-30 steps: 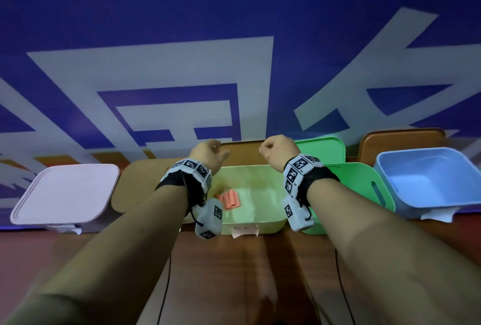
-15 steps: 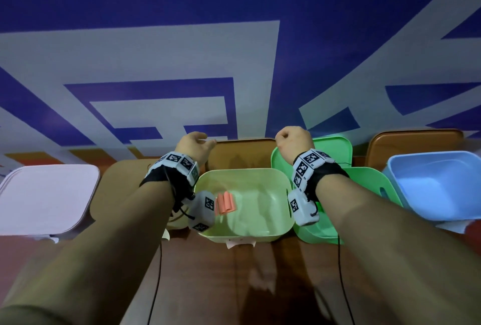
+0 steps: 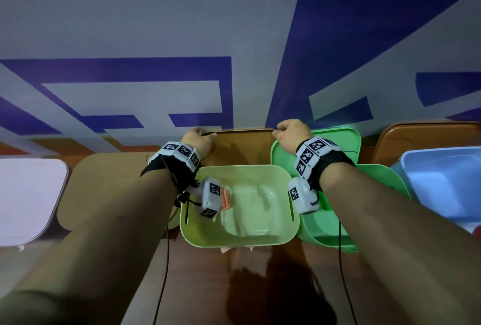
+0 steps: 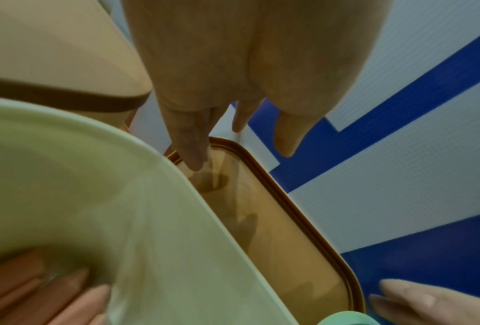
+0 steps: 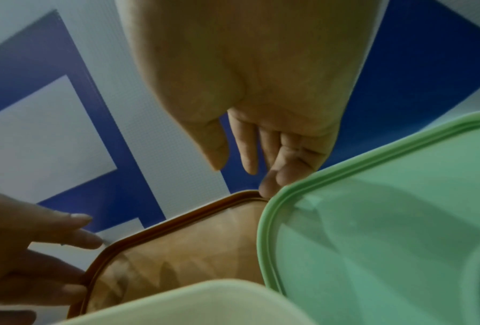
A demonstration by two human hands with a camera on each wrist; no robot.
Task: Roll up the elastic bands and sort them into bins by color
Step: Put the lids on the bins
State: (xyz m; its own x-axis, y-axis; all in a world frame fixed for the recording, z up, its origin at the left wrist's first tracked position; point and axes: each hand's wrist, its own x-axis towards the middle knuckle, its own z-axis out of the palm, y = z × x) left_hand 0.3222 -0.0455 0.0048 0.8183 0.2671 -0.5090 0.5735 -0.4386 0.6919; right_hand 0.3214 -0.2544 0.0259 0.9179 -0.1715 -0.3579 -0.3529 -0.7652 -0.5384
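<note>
Orange-pink rolled elastic bands lie inside the pale green bin, against its left wall, partly hidden in the head view by the left wrist's camera block; the left wrist view shows them as several rolls side by side at the bin's bottom. This bin stands at the middle of the tabletop, near its front part. Just behind it a brown lid leans upright against the blue-and-white wall banner. Both hands reach over the bin to that lid's upper edge. The left hand is at its upper left corner, fingers straight and loosely spread, one fingertip touching the lid's face just inside the rim. The right hand is at the upper right corner, fingers loosely bent, their tips at the rim where the lid meets a mint green lid; whether they pinch the rim is unclear, as the mint lid hides the tips. To the right sit a mint green bin and a blue bin, to the left a tan lid and a white lid.
</note>
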